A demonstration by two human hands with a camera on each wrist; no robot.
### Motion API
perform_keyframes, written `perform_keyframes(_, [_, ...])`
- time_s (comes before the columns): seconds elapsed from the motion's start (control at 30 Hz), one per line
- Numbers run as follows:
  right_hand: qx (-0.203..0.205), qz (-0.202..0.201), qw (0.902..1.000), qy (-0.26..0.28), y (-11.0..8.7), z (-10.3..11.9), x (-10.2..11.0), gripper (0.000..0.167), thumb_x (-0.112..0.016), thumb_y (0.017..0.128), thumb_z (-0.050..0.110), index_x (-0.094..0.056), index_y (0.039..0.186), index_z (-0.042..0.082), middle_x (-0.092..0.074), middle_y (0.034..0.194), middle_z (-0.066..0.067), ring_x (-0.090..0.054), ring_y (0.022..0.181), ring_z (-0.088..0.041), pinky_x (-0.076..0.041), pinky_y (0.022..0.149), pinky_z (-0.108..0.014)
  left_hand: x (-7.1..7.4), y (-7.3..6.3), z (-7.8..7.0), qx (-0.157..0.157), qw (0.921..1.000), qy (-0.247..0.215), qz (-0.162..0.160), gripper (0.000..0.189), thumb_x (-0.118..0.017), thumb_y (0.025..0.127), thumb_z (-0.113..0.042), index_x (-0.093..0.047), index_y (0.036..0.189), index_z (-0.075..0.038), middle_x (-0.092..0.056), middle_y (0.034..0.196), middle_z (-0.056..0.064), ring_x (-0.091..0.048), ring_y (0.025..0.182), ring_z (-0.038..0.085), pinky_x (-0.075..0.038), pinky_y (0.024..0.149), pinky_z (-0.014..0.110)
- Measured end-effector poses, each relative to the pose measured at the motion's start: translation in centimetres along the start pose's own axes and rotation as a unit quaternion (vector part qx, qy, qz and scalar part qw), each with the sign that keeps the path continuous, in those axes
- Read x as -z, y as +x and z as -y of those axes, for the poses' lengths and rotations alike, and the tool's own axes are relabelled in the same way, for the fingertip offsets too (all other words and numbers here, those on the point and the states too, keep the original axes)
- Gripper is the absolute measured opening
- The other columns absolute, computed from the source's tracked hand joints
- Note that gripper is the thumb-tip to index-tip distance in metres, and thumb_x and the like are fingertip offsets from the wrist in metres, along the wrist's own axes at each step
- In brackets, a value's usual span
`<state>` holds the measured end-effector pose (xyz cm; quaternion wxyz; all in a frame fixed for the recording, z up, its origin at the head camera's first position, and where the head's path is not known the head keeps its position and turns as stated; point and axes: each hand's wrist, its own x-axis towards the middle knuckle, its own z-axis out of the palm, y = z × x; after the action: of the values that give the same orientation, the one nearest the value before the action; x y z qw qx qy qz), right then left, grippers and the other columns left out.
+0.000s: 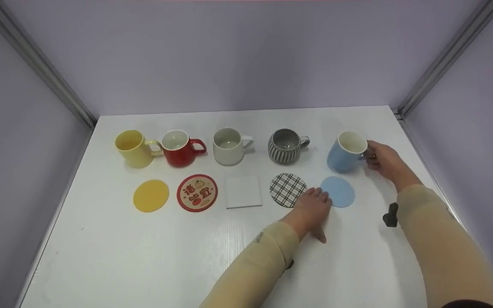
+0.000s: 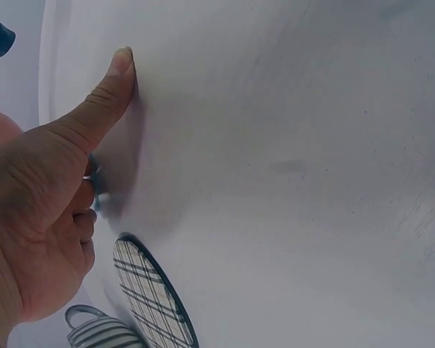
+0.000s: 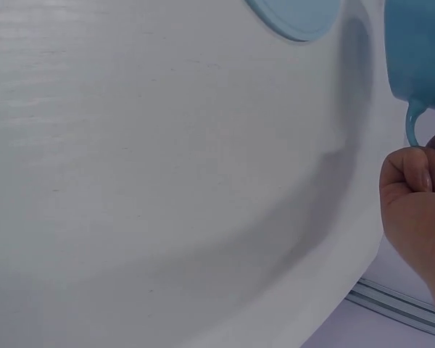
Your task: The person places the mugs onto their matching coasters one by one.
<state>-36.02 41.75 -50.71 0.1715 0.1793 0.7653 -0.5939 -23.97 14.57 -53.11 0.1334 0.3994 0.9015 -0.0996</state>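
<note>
My right hand grips the handle of a light blue mug at the back right. In the right wrist view the handle runs into the curled fingers, and the mug's shadow lies apart from it on the table. My left hand lies low over the table with its thumb stretched out. Its fingertips are at the left edge of a round blue coaster, and it overlaps a corner of a round plaid coaster. Left of the blue mug stands a grey striped mug.
A yellow mug, a red mug and a white mug line the back left. Before them lie a yellow coaster, a red-rimmed printed coaster and a square white coaster. Walls enclose the white table.
</note>
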Motion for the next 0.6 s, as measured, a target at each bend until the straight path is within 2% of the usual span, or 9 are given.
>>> perform_keyframes(0.17, [0.010,0.011,0.9998,0.014,-0.5,0.1,0.2,0.035,-0.052,0.110,0.042,-0.065,0.088,0.018,-0.058,0.088,0.007,-0.048,0.084,-0.012,-0.049,0.074,-0.022,0.2,-0.1,0.0,0.004,1.0000,0.003,0.004,0.115,-0.075,0.079,-0.080,-0.036,0.166,-0.017,-0.035,0.171,-0.001,-0.027,0.159,0.018,-0.020,0.129,0.029])
perform_keyframes(0.23, [0.010,0.015,0.9997,0.017,-0.6,0.3,0.2,0.037,-0.052,0.110,0.040,-0.065,0.083,0.019,-0.059,0.085,0.007,-0.048,0.081,-0.011,-0.049,0.072,-0.022,0.3,-0.2,0.0,0.004,1.0000,-0.001,0.003,0.114,-0.075,0.079,-0.080,-0.036,0.166,-0.017,-0.035,0.171,-0.001,-0.027,0.159,0.018,-0.020,0.129,0.030])
perform_keyframes(0.37, [0.008,0.027,0.9993,0.025,-1.0,0.4,0.1,0.038,-0.051,0.110,0.037,-0.063,0.079,0.017,-0.058,0.083,0.006,-0.049,0.078,-0.011,-0.049,0.070,-0.023,0.2,-0.2,0.1,0.004,0.9999,-0.009,0.003,0.114,-0.076,0.080,-0.079,-0.035,0.167,-0.017,-0.034,0.171,-0.001,-0.026,0.160,0.018,-0.019,0.130,0.030])
perform_keyframes(0.6, [0.004,0.030,0.9995,-0.005,-2.2,0.5,0.0,0.031,-0.051,0.109,0.037,-0.067,0.090,0.018,-0.061,0.088,0.005,-0.051,0.084,-0.012,-0.052,0.076,-0.024,0.2,-0.2,0.0,-0.003,1.0000,-0.007,0.002,0.113,-0.076,0.081,-0.078,-0.035,0.167,-0.016,-0.034,0.172,0.000,-0.027,0.160,0.019,-0.020,0.130,0.031])
